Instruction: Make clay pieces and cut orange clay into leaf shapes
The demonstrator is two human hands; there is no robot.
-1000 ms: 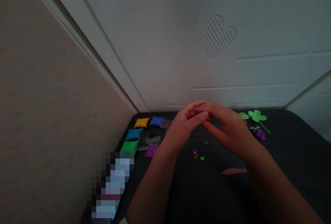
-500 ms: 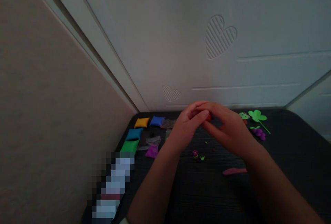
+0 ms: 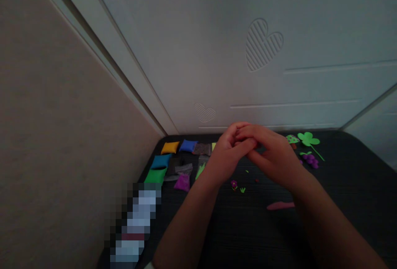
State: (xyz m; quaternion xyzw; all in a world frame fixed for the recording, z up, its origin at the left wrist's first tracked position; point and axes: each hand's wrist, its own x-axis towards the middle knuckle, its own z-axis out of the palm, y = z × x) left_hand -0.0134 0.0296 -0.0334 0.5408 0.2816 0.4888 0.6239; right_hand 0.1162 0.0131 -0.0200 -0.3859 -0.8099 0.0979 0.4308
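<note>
The flower (image 3: 234, 184) lies on the table (image 3: 248, 231) between the forearms, nearer the person than the hands, beside the sprig (image 3: 242, 190). The left hand (image 3: 228, 153) and right hand (image 3: 274, 151) meet, half-curled, fingers overlapping; whether they hold anything is hidden. The knife (image 3: 279, 206) lies by the right forearm

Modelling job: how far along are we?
Looks done: green clover shape, purple grape-like bunch and spotted-cap mushroom shape, set aside at far right. In hand: left hand and right hand are cupped together; anything between them is hidden. Probably left: placing the loose green sprig and tiny red bit, unattached on the table. Total piece count: can't tell.
</note>
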